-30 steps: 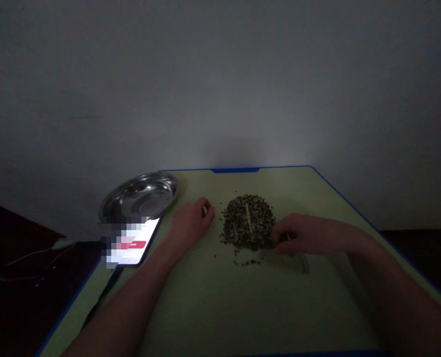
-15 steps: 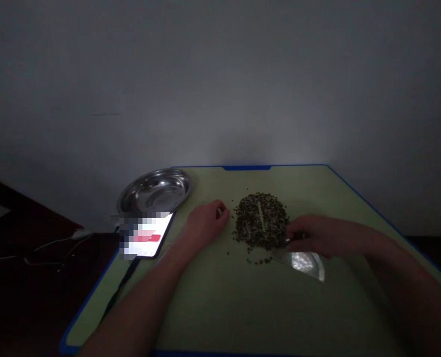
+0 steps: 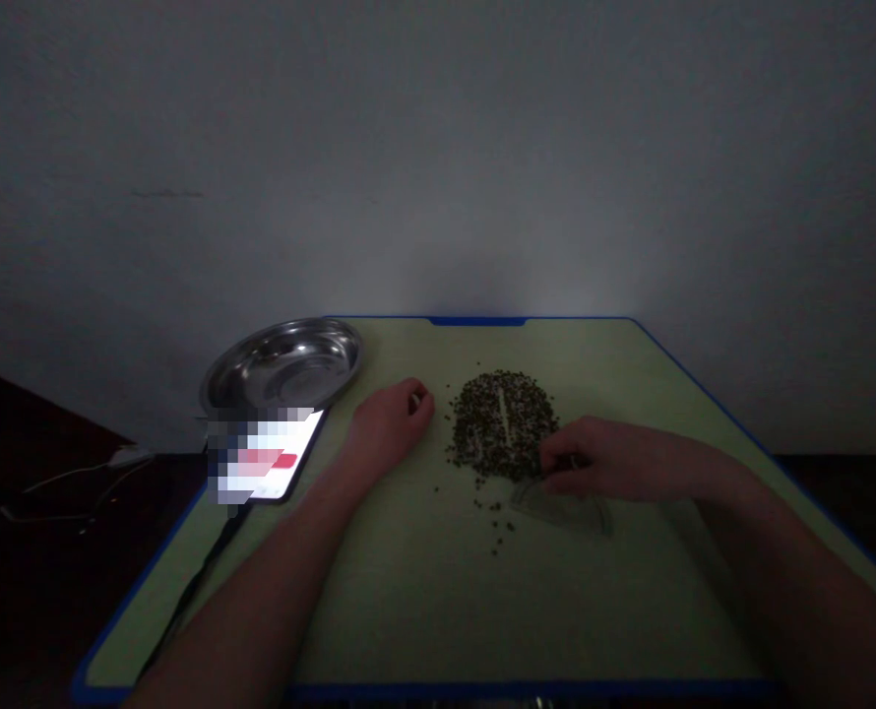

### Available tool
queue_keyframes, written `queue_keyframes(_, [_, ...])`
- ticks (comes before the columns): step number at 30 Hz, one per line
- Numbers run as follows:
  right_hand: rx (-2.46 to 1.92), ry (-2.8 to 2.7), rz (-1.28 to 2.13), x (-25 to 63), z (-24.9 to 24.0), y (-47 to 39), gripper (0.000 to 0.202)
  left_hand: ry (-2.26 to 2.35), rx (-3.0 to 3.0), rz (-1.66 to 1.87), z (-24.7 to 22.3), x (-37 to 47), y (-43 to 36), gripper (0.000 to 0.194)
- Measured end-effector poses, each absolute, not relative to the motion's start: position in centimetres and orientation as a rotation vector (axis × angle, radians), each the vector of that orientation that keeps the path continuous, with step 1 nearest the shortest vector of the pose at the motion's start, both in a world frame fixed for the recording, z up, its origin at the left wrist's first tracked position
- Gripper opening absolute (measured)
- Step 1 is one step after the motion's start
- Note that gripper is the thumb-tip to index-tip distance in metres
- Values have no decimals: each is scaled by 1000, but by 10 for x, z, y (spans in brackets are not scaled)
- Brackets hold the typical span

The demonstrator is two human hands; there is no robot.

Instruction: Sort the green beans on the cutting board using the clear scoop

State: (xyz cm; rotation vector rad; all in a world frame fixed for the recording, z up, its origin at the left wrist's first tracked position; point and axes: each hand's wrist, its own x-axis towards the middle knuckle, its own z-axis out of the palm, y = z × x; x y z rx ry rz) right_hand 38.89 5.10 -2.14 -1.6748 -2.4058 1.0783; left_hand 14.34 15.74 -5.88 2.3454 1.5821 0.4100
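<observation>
A flat, roughly round spread of small dark beans [image 3: 474, 433] lies on the pale green tabletop [image 3: 423, 611], a narrow bare groove running through it. Left of the beans and apart from them, my left hand [image 3: 394, 423] rests with its fingers loosely curled; I see nothing in it. My right hand [image 3: 586, 458] is at the right front edge of the spread, thumb and fingers pinched on a clear half-round protractor [image 3: 571, 512]. Its straight edge is at the near side of the beans, and part of it is hidden under the hand. Several loose beans [image 3: 495, 527] lie in front.
At the back left stands a shiny metal basin [image 3: 290, 364]. A phone [image 3: 276, 463] with a lit, partly blurred screen lies before it, a dark strap [image 3: 202, 581] trailing from it. White cables [image 3: 105, 473] are beyond the left edge. A wall [image 3: 438, 167] rises behind the table.
The view has shifted, so everything sits a little further left and higher. The protractor lost its bright glare and lies at a changed angle. More loose beans lie in front of the spread.
</observation>
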Motion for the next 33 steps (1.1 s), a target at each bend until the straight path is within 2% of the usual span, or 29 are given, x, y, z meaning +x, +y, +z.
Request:
queue_keyframes(13, [-1585,-2448,1134,380,-22,47,19,1467,2344,416,-59,139,162,28])
queue_keyframes(26, [-1602,-2421,976,373,-26,51,22,1433,2353,441,-60,136,163,27])
queue_keyframes(33, [-1558,-2377,956,360,-31,50,15,1431,2345,428,-59,138,163,27])
